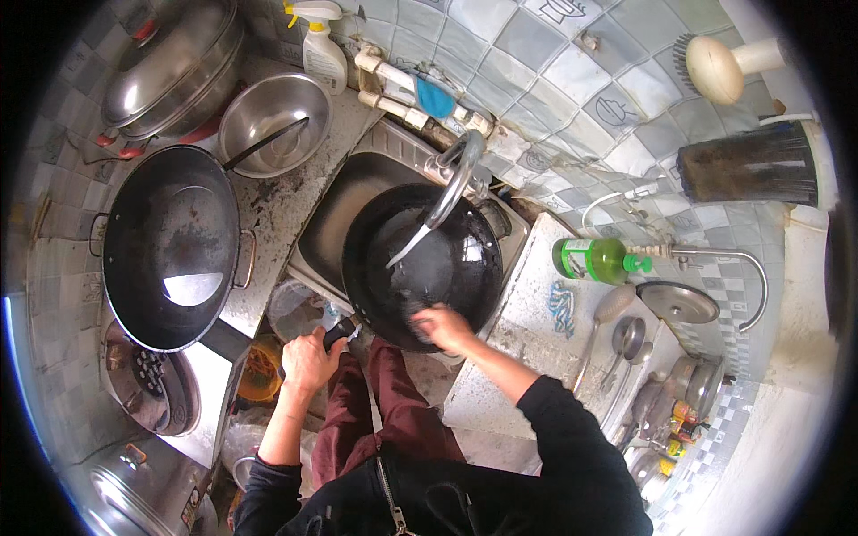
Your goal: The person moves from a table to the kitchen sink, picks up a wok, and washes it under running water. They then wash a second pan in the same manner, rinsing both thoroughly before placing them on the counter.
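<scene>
A black wok (462, 288) rests over the metal sink (328, 201), its inside wet. Water runs into it from the curved chrome faucet (459, 184). My left hand (310, 362) is closed around the wok's dark handle (340, 331) on the near side. Inside the wok, near its front rim, my right hand (444, 328) holds a dark greyish scrubber (417, 313) against the inner wall. Blur and my fingers partly hide the scrubber, so its exact kind is unclear.
On the left counter stand a second large wok (194, 228), a steel bowl (305, 147) and a spray bottle (325, 53). A green soap bottle (603, 260), a blue-white cloth (561, 308) and a skimmer (613, 305) lie at right. A gas burner (151, 382) is at lower left.
</scene>
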Motion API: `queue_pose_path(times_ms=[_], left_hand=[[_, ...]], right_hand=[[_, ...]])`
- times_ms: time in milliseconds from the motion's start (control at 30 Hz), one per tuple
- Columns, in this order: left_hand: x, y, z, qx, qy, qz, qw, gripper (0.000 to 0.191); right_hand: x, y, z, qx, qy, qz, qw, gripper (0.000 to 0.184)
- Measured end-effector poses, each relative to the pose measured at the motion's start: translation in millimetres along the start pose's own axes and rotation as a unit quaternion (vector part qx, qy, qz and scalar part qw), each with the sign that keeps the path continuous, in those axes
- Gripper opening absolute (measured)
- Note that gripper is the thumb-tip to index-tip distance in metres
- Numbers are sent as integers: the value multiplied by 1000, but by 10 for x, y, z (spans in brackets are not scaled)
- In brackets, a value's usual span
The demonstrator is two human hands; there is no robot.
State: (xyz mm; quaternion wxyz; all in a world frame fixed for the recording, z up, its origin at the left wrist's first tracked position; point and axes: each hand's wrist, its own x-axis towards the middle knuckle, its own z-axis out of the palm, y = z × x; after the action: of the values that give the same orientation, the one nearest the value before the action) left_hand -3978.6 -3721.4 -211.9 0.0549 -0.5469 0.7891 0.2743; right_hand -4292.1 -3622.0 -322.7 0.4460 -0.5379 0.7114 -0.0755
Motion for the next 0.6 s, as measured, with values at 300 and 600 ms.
queue_pose_path(times_ms=[300, 600], left_hand=[[19, 50, 13, 16, 12, 17, 1000, 49], [-12, 68, -5, 16, -12, 13, 1000, 51]], right_hand=[[1587, -281, 314, 37, 336, 102, 936, 51], [1035, -1197, 916, 267, 252, 1, 930, 34]])
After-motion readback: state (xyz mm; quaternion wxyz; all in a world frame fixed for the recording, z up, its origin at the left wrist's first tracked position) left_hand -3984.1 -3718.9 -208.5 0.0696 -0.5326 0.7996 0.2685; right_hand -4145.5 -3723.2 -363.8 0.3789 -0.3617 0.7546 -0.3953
